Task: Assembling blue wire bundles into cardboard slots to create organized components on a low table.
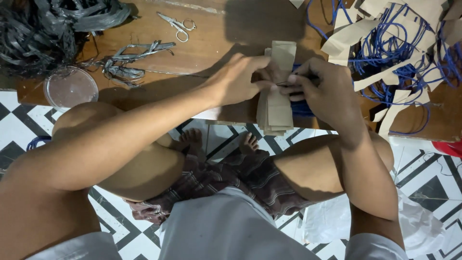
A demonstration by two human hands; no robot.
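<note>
A stack of tan paper strips [278, 103] lies upright across the near edge of the low wooden board [207, 48]. My left hand [238, 79] presses on the stack's upper left side, fingers pinching the paper. My right hand [325, 89] meets it from the right, pinching a thin dark needle-like tool at the stack's middle. Blue cord [302, 110] shows under my right hand beside the stack.
A pile of tan strips tangled with blue cords [399, 53] fills the board's right end. Small scissors [178, 25] lie at the back. Black plastic shreds [43, 29] and a clear round lid [70, 87] sit left. My bare knees and patterned tile floor [428, 178] are below.
</note>
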